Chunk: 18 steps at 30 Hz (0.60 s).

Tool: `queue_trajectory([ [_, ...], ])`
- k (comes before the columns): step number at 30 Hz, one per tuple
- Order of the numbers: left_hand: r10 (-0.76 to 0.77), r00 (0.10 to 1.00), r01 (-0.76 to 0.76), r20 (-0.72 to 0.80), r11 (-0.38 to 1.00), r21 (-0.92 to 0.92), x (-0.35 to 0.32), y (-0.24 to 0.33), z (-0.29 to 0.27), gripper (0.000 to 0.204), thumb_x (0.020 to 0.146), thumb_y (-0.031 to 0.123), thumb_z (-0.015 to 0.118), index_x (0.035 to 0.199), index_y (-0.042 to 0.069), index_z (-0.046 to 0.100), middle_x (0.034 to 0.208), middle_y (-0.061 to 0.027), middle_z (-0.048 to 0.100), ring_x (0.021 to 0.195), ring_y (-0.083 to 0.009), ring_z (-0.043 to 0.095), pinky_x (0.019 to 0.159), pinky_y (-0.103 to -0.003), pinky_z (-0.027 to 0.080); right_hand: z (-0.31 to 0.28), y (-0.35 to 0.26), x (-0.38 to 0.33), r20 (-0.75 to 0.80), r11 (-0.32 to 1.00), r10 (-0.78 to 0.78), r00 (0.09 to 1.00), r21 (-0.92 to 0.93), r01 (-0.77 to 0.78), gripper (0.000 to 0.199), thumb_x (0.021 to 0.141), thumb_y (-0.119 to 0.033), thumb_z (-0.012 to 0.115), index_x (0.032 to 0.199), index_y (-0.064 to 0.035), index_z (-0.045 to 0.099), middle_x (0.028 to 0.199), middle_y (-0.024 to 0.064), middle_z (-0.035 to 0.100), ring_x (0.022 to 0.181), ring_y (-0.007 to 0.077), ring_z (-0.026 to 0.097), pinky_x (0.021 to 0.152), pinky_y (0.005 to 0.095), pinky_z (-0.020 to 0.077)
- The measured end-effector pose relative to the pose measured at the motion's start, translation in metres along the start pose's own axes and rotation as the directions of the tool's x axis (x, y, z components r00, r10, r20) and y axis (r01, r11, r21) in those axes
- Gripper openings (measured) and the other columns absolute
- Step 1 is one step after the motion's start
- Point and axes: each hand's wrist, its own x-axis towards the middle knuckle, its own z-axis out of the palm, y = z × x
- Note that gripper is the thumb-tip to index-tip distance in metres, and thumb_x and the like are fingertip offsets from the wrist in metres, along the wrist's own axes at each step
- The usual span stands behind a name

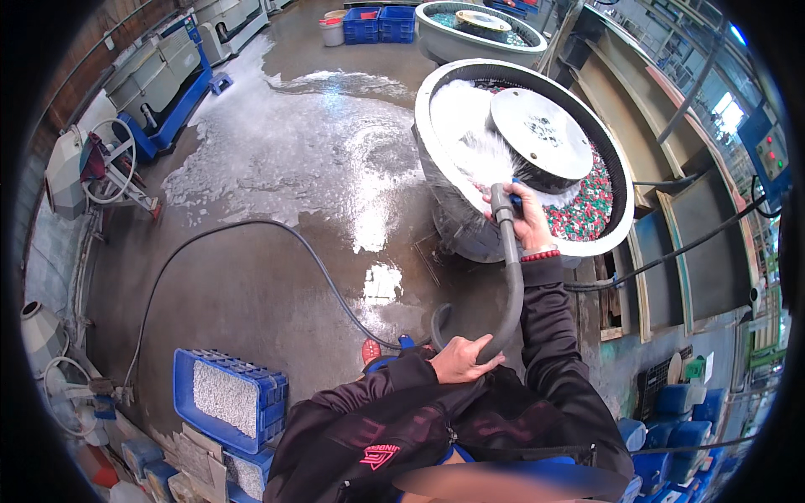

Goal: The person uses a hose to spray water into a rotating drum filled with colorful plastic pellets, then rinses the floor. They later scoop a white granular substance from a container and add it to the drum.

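My right hand (528, 222), with a red bead bracelet at the wrist, is closed around the nozzle end of a thick grey hose (513, 293), beside its blue valve handle (516, 199). Lower down, near my body, my left hand (463, 359) grips the bend of the same hose. Water sprays from the nozzle into a big round tub (622, 230) with a pale rim. Inside it, small red, green and white pieces (587, 205) lie around a raised white centre disc (537, 130). White foam (457, 113) covers the left part of the tub.
Foam (277, 142) and water spread over the floor left of the tub. A thin dark hose (314, 260) curves across it. Blue crates of white pellets (225, 398) stand at lower left; a second round tub (428, 33) is behind. Wooden troughs (671, 193) line the right.
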Motion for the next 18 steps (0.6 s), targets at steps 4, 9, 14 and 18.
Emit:
queue_trajectory([
  [4, -0.054, 0.996, 0.054, -0.078, 0.999, 0.001, -0.001, 0.001, -0.005, 0.019, 0.082, 0.015, 0.063, 0.091, 0.0, 0.055, 0.075, -0.0134, 0.064, 0.07, -0.0292, 0.064, 0.06, -0.033, 0.049, 0.003, 0.005, 0.013, -0.169, 0.985, 0.091, 0.981, -0.132, -0.114, 0.033, 0.08, -0.015, 0.054, 0.103, 0.0058, 0.043, 0.093, 0.0201, 0.055, 0.08, 0.0337, 0.062, 0.06, 0.0488, 0.055],
  [9, 0.04, 0.993, -0.037, -0.11, 0.999, 0.03, 0.001, 0.002, -0.011, 0.018, 0.082, 0.014, 0.064, 0.09, 0.0, 0.055, 0.074, -0.0138, 0.063, 0.068, -0.0289, 0.064, 0.059, -0.033, 0.049, 0.006, 0.007, 0.019, -0.063, 0.991, 0.028, 0.998, -0.125, -0.036, 0.032, 0.083, -0.024, 0.052, 0.104, -0.0002, 0.043, 0.081, 0.017, 0.053, 0.066, 0.0317, 0.062, 0.052, 0.0479, 0.0557],
  [14, 0.058, 0.964, -0.045, -0.26, 0.998, 0.054, 0.008, -0.002, -0.011, 0.032, 0.079, 0.02, 0.066, 0.087, -0.007, 0.053, 0.052, -0.0186, 0.051, 0.047, -0.0339, 0.054, 0.044, -0.038, 0.041, 0.011, 0.006, 0.025, -0.066, 0.946, 0.087, 0.994, -0.309, -0.104, 0.03, 0.081, -0.022, 0.052, 0.099, 0.0004, 0.044, 0.072, 0.0142, 0.056, 0.057, 0.0271, 0.062, 0.046, 0.0392, 0.0551],
  [18, 0.015, 0.982, -0.014, -0.188, 1.0, 0.007, 0.009, 0.001, -0.013, 0.02, 0.08, 0.014, 0.064, 0.089, -0.001, 0.056, 0.067, -0.0132, 0.061, 0.059, -0.0264, 0.062, 0.055, -0.032, 0.047, 0.005, 0.013, 0.031, -0.09, 0.965, 0.038, 0.995, -0.254, -0.059, 0.03, 0.079, -0.02, 0.052, 0.097, 0.0026, 0.043, 0.071, 0.0148, 0.056, 0.053, 0.0268, 0.061, 0.041, 0.0374, 0.0539],
])
